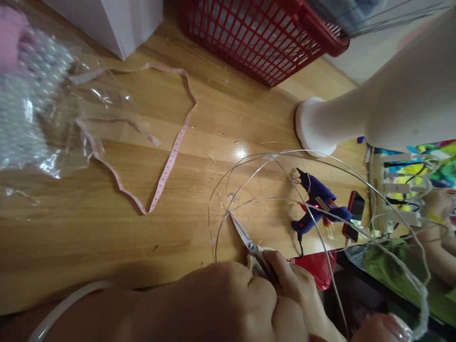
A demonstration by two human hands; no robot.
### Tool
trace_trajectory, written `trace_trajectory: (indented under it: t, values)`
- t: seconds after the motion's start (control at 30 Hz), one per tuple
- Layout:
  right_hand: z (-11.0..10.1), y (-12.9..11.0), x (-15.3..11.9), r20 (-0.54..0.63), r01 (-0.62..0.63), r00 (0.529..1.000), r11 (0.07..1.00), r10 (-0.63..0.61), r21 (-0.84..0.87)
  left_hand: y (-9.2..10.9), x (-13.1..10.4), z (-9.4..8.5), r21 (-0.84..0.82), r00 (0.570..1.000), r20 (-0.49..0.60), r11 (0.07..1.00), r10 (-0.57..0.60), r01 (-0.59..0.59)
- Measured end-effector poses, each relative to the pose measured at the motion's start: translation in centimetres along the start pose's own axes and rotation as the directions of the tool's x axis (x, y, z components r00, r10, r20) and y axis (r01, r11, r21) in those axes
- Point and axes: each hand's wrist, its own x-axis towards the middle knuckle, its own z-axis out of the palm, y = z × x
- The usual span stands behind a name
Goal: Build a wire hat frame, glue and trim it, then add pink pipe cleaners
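Note:
My right hand is closed around the handles of a pair of scissors, whose blades point up and left over the table. The blade tips meet the thin white wire, which curves in several loose loops. My left hand, its arm reaching in from the lower left, has curled fingers and covers part of the scissor handles. A thumb at the bottom right edge presses on the wire; it looks like my left one, though the frame cuts it off. A blue glue gun lies beyond the loops.
A pink measuring tape lies left, near a plastic bag of pearl beads. Behind stand a white box, a red basket and a white mannequin stand. A phone and power strip lie right, beside another person.

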Motion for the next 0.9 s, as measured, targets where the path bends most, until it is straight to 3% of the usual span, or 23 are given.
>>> trace_trajectory:
  t: [0.17,0.27,0.37,0.5,0.57,0.63,0.67,0.77,0.83,0.9]
  values:
    - [-0.8,0.0,0.3,-0.112,-0.100,0.988,0.994,0.104,0.045,0.0,0.4,-0.5,0.071,0.992,-0.011,0.990,0.123,-0.121]
    - [-1.3,0.4,0.6,-0.181,-0.142,0.972,0.989,0.148,0.045,0.6,0.5,-0.4,0.173,1.000,-0.011,0.985,0.009,-0.007]
    - [-1.1,0.9,0.5,-0.167,-0.179,0.968,0.982,0.186,0.055,1.2,0.6,0.2,0.184,0.996,0.002,0.979,-0.092,0.090]
    - [-0.6,1.2,0.4,-0.119,-0.215,0.968,0.974,0.222,0.070,1.0,0.8,1.0,0.126,0.972,-0.230,0.992,0.043,-0.014]
    - [-0.7,1.1,0.5,-0.099,-0.216,0.970,0.974,0.222,0.073,0.8,0.5,0.7,0.114,0.962,-0.256,0.991,0.099,-0.071]
    - [-0.9,1.0,0.7,-0.076,-0.190,0.978,0.978,0.196,0.083,0.6,-0.4,-0.1,0.133,0.972,-0.231,0.991,0.054,-0.023]
    - [-0.9,1.0,0.8,-0.069,-0.171,0.982,0.982,0.177,0.084,0.4,-1.0,-0.6,0.160,0.972,-0.230,0.984,-0.035,0.073]
    - [-0.9,1.2,0.9,-0.081,-0.127,0.988,0.991,0.130,0.046,-0.7,-3.2,-1.9,0.280,0.952,-0.270,0.934,-0.144,0.220]
    - [-0.6,1.5,0.9,-0.100,-0.130,0.986,0.991,0.131,0.015,-1.4,-4.1,-2.1,0.232,0.920,-0.250,0.904,-0.301,0.359]
    - [-0.2,1.7,0.8,-0.098,-0.135,0.986,0.991,0.135,0.010,-1.8,-4.2,-1.7,0.176,0.913,-0.184,0.901,-0.365,0.396]
